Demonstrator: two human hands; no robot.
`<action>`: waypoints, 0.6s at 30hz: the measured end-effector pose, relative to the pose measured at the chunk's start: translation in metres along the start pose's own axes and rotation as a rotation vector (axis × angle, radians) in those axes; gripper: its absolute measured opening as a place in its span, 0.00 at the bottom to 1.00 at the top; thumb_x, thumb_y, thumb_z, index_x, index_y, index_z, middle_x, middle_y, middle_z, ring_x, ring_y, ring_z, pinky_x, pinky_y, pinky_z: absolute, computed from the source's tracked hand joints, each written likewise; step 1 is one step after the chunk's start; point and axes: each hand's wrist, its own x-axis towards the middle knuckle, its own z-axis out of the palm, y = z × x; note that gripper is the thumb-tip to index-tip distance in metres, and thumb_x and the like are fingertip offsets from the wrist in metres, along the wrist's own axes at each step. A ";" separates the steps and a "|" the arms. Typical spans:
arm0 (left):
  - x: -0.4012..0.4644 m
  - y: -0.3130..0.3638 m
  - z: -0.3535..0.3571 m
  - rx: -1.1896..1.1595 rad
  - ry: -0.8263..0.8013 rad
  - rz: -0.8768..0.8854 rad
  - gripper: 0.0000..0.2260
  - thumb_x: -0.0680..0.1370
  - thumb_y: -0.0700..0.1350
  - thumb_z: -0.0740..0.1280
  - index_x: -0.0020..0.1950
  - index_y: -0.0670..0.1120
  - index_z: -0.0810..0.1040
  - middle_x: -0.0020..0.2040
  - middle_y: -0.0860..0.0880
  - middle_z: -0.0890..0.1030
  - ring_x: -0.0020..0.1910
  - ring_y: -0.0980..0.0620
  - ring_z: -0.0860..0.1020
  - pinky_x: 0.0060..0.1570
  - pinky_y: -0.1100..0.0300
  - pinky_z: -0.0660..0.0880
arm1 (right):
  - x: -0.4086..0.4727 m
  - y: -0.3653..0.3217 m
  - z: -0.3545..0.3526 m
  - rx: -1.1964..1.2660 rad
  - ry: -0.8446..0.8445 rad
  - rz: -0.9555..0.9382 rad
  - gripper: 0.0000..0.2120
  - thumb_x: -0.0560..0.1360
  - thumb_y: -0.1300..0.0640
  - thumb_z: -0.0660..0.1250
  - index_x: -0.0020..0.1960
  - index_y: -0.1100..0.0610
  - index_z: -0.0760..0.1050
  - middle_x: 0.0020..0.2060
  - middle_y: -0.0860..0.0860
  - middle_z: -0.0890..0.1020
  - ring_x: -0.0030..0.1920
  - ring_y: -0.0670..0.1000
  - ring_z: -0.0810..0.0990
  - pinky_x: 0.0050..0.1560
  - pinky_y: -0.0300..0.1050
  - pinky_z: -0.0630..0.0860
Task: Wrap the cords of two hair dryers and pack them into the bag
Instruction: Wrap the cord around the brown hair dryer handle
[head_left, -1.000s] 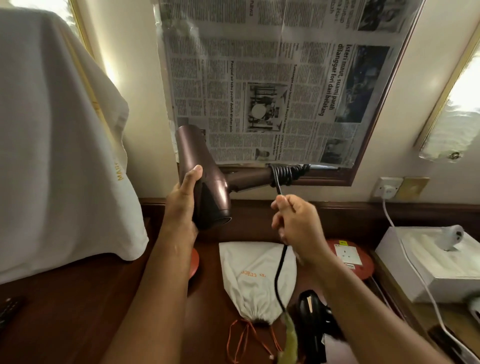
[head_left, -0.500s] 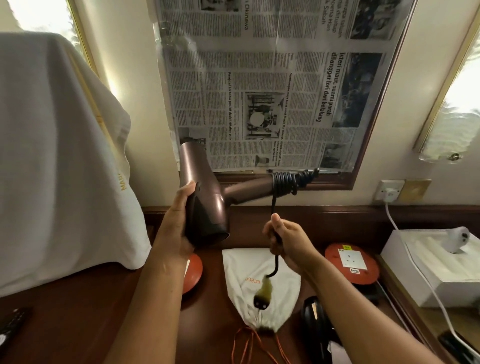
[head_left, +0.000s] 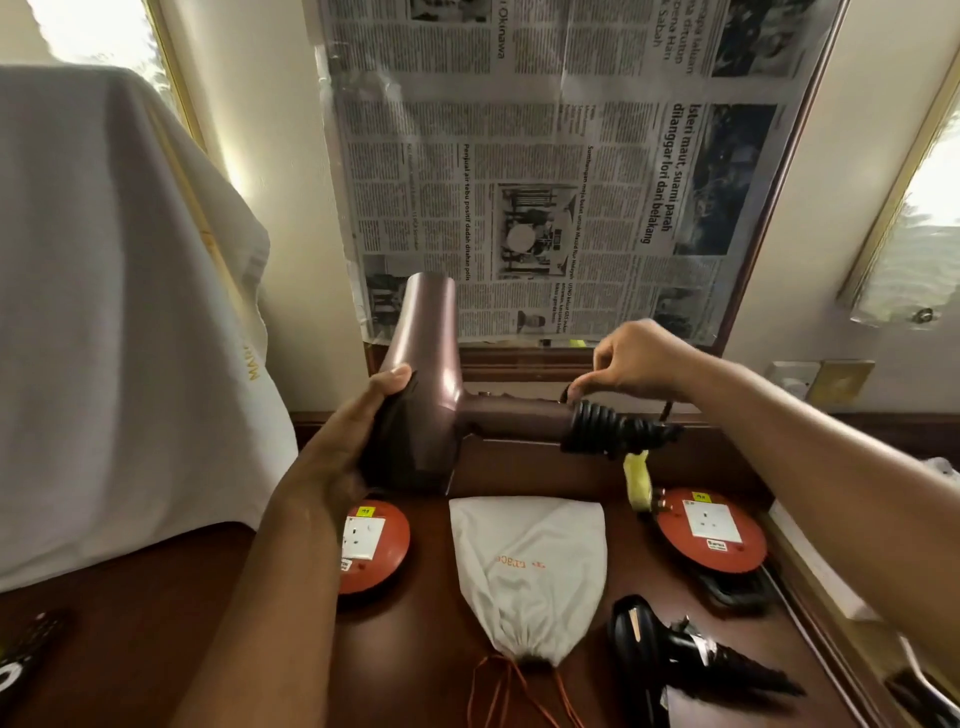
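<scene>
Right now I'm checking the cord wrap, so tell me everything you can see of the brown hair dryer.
The brown hair dryer looks like glossy metallic-brown plastic with a darker rear end. It is held in the air above the desk, barrel pointing up, handle lying sideways to the right. The left hand grips its dark rear end. Black cord is coiled tightly around the handle's end, where the right hand pinches a loop. A yellowish plug dangles below.

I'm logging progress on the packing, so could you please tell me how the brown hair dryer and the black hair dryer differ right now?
The brown hair dryer is held up by the left hand; the black hair dryer lies on the desk. The brown one's cord is coiled round its handle, the right hand pinching it; the black one is untouched. Neither is in the bag.
</scene>
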 end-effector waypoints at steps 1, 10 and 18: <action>0.002 0.002 0.002 0.024 0.011 0.001 0.38 0.60 0.59 0.78 0.66 0.45 0.75 0.59 0.38 0.81 0.59 0.37 0.79 0.63 0.38 0.71 | 0.001 -0.003 -0.008 -0.075 0.027 -0.022 0.24 0.63 0.33 0.72 0.33 0.56 0.79 0.29 0.48 0.78 0.33 0.45 0.75 0.35 0.40 0.69; 0.011 0.001 0.035 0.205 0.193 0.133 0.20 0.75 0.55 0.69 0.61 0.47 0.69 0.52 0.43 0.79 0.50 0.43 0.80 0.48 0.49 0.79 | -0.013 -0.029 -0.027 -0.290 0.214 -0.133 0.17 0.74 0.43 0.69 0.34 0.53 0.73 0.30 0.47 0.74 0.34 0.49 0.73 0.36 0.42 0.67; 0.018 -0.004 0.052 0.074 0.363 0.264 0.22 0.74 0.55 0.70 0.62 0.45 0.72 0.50 0.46 0.79 0.48 0.47 0.80 0.43 0.55 0.78 | -0.039 -0.046 0.023 0.068 0.274 0.016 0.05 0.75 0.60 0.60 0.42 0.59 0.72 0.33 0.50 0.73 0.34 0.51 0.72 0.30 0.42 0.62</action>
